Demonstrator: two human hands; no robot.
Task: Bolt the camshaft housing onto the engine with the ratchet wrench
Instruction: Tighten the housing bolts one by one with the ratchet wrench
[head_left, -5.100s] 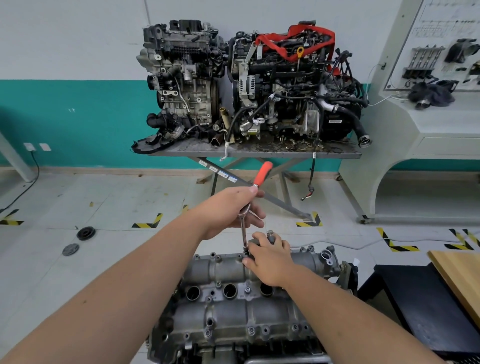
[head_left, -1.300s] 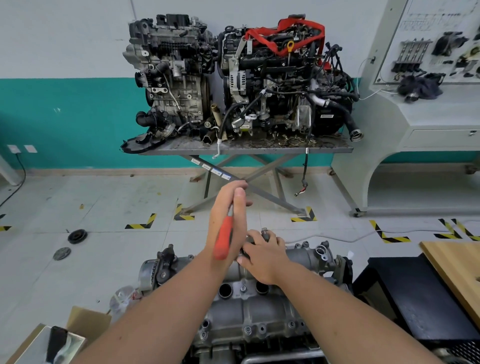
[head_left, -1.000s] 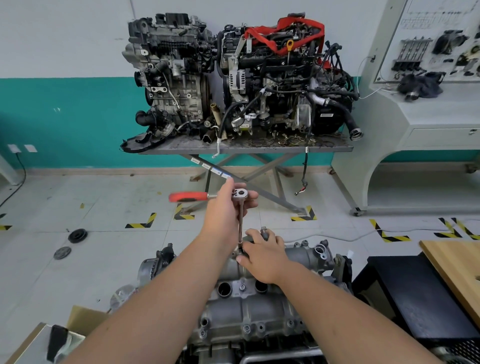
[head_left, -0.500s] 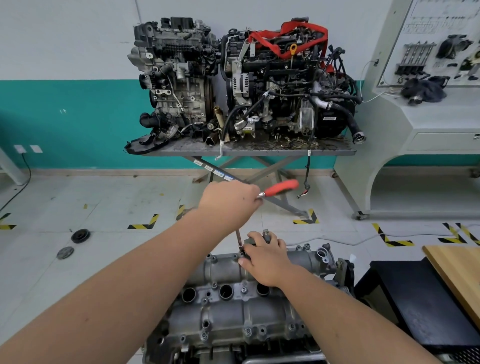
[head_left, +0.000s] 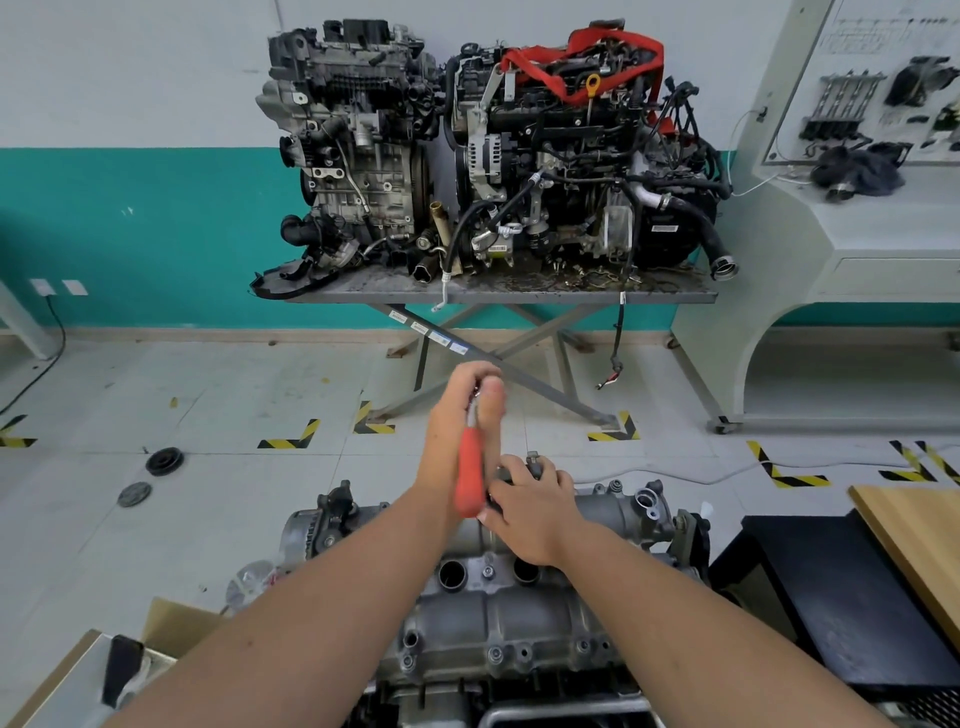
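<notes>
The ratchet wrench (head_left: 470, 480) is gripped at its top by the left hand (head_left: 462, 415), fingers curled round the head, and the red handle is pointed down toward the wrist. The right hand (head_left: 532, 506) is laid just beside it, fingers curled over the wrench's lower end at the far edge of the camshaft housing (head_left: 498, 613). That grey housing is seated on the engine (head_left: 498, 691) directly beneath both hands. Beyond the hands, two more engines are carried on a metal desk (head_left: 498, 297) against the teal wall.
</notes>
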